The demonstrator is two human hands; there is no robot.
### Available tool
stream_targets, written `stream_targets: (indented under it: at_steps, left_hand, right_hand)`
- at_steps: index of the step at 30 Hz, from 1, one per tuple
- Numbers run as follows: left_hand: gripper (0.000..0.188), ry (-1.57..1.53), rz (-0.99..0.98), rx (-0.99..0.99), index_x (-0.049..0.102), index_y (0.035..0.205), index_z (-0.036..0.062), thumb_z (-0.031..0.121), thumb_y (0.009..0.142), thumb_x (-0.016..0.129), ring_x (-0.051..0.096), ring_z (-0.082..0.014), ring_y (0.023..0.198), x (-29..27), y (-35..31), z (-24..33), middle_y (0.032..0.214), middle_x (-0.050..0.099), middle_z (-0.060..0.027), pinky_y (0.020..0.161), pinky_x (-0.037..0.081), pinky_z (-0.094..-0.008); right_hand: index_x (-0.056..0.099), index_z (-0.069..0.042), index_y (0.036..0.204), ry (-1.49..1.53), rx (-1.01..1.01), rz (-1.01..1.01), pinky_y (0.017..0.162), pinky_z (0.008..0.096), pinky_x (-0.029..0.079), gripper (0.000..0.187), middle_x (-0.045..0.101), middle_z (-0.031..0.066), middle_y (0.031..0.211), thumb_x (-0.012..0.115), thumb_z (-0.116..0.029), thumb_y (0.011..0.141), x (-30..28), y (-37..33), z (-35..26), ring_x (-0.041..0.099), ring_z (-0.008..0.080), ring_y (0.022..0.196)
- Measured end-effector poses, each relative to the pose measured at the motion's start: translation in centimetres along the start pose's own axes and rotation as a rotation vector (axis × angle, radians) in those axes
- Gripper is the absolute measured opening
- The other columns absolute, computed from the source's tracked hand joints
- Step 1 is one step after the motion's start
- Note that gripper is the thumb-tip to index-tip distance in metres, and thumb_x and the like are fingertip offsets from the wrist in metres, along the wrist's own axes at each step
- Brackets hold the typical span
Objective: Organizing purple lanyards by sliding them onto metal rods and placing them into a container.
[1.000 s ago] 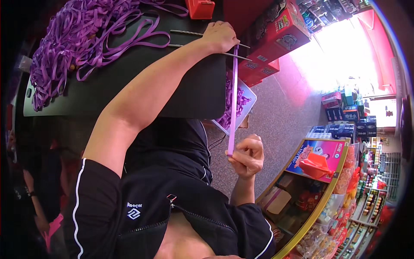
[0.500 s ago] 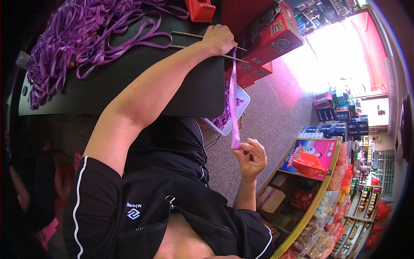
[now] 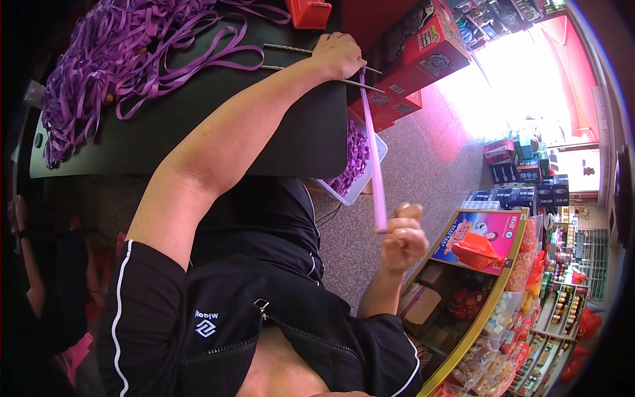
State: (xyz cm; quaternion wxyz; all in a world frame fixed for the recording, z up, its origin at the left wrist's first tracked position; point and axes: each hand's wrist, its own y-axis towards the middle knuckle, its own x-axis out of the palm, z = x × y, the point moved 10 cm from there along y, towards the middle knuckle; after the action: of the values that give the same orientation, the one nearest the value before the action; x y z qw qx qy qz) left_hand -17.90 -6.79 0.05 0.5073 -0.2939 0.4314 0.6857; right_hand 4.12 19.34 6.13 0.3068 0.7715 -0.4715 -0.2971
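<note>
A purple ribbon [image 3: 374, 152] is stretched from the table's right edge down to my right hand. My left hand [image 3: 338, 55] is closed over its upper end, fingers bent down beside two thin metal rods [image 3: 288, 49]. These rods pass under the hand and stick out past the table edge; how the ribbon meets them is hidden. My right hand [image 3: 405, 241] is blurred, fingers curled, with the ribbon's lower end at its fingertips. A large tangled heap of purple ribbon [image 3: 126, 59] covers the far left of the black table [image 3: 297, 149].
Below the table edge stands a white tub [image 3: 345, 200] with purple ribbon pieces [image 3: 352, 155] inside. A red holder [image 3: 309, 13] sits at the back, with red cartons [image 3: 423, 56] beside it. At right is a gold-edged display case [image 3: 486, 314]. Another person's arm [image 3: 28, 258] shows at left.
My right hand has moved a little to the right and its fingers have curled in. The ribbon now slants more to the right. My left hand stays nearly in place.
</note>
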Motion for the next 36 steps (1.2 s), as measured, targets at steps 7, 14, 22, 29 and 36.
stream_targets:
  at_steps: [7,14,22,29,36]
  left_hand:
    - [0.029,-0.032,0.021,0.032,0.072,0.091,0.0121,0.035,0.083,0.056,0.044,-0.0268,0.119,-0.1,-0.2,1.0,0.122,0.056,-0.0069,0.100,0.031,-0.0407]
    - [0.025,-0.061,0.049,0.021,0.073,0.090,0.0161,0.029,0.079,0.054,0.043,-0.0256,0.122,0.1,0.0,-0.6,0.125,0.054,-0.0071,0.102,0.029,-0.0405]
    - [0.021,-0.099,0.065,0.075,0.072,0.090,0.0138,0.015,0.074,0.059,0.043,-0.0254,0.123,-1.0,-0.8,0.7,0.122,0.054,-0.0086,0.103,0.029,-0.0396]
    - [0.020,-0.078,0.098,0.068,0.071,0.089,0.0081,0.014,0.073,0.059,0.043,-0.0241,0.122,-1.3,-1.3,0.8,0.122,0.054,-0.0081,0.103,0.029,-0.0386]
    - [0.018,-0.088,0.105,0.060,0.069,0.084,0.0057,0.016,0.072,0.060,0.043,-0.0249,0.122,-1.4,-1.0,1.7,0.122,0.054,-0.0084,0.102,0.030,-0.0379]
  right_hand:
    - [0.047,-0.001,0.120,0.231,-0.095,0.004,0.086,0.0406,0.037,0.044,0.054,0.0228,0.105,0.057,-0.030,0.087,-2.1,12.6,-0.2,0.049,0.0304,0.097]
    - [0.038,-0.004,0.135,0.563,0.350,-0.025,0.087,0.0370,0.043,0.052,0.050,0.0260,0.126,0.039,-0.039,0.097,2.6,29.2,11.9,0.052,0.0273,0.102]
    - [0.048,-0.013,0.127,0.881,0.599,-0.226,0.069,0.0220,0.041,0.043,0.061,0.0164,0.113,0.045,-0.042,0.095,6.2,31.4,29.7,0.051,0.0124,0.074]
    - [0.033,-0.008,0.137,0.941,0.767,-0.081,0.065,0.0268,0.040,0.055,0.055,0.0254,0.121,0.035,-0.045,0.096,7.1,25.4,39.9,0.051,0.0171,0.075]
    - [0.024,-0.010,0.143,1.054,0.842,-0.113,0.071,0.0308,0.043,0.058,0.048,0.0252,0.130,0.033,-0.046,0.097,7.5,19.7,45.7,0.053,0.0215,0.085]
